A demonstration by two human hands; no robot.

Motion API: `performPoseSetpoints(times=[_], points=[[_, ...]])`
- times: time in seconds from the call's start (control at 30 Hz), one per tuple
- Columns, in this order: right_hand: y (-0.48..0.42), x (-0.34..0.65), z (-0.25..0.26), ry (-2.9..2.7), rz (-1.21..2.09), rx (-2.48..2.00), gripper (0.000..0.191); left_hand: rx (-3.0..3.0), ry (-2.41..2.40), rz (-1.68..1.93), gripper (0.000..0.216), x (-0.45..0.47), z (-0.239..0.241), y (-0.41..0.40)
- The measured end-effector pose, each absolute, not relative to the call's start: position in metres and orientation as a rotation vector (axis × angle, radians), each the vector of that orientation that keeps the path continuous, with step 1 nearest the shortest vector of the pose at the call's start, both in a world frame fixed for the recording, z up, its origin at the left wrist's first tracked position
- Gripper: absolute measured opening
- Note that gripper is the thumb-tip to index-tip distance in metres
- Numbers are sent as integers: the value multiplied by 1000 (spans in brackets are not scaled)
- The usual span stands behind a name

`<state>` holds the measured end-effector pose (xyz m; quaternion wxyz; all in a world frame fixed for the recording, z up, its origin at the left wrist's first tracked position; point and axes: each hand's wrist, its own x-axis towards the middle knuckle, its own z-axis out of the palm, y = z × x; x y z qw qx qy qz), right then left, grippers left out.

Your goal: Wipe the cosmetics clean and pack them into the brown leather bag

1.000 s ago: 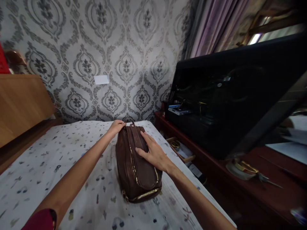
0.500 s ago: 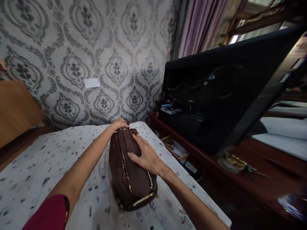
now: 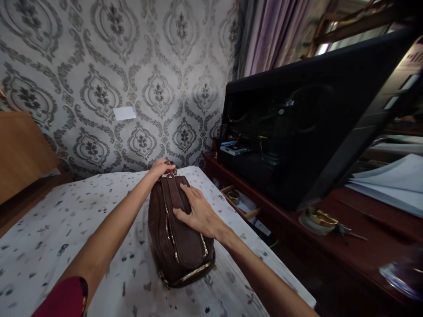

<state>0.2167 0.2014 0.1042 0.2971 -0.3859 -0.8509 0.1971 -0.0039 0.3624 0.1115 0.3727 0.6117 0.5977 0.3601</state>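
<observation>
A brown leather bag [image 3: 185,246] with gold zippers lies on a bed covered in a white patterned sheet [image 3: 109,251]. At its far end, my left hand [image 3: 161,168] is closed around the bag's strap [image 3: 171,165], beside a metal ring. Across the upper right side of the bag rests my right hand [image 3: 197,212], its thumb spread away from the stretched fingers. The right palm touches the leather, while some fingertips over the far side are hard to see.
To the right stands a reddish-brown desk [image 3: 373,220] with a large black monitor [image 3: 297,123], seen from behind. An open drawer [image 3: 251,214] sticks out below it. Keys [image 3: 350,232] and papers [image 3: 393,180] lie on the desk. A wooden board [image 3: 26,149] stands at left.
My left fingers have drawn the strap up slightly, so more of it shows. My right hand stays on the bag, and the view has shifted a little.
</observation>
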Motion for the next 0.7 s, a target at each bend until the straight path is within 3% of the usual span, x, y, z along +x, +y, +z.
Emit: performPoseSetpoints(times=[0.37, 0.7], points=[[208, 220, 93, -2208, 555, -947, 78, 1659, 1485, 805, 34, -26, 134, 325], [205, 217, 99, -2221, 554, -991, 80, 1667, 1683, 858, 37, -46, 119, 308]])
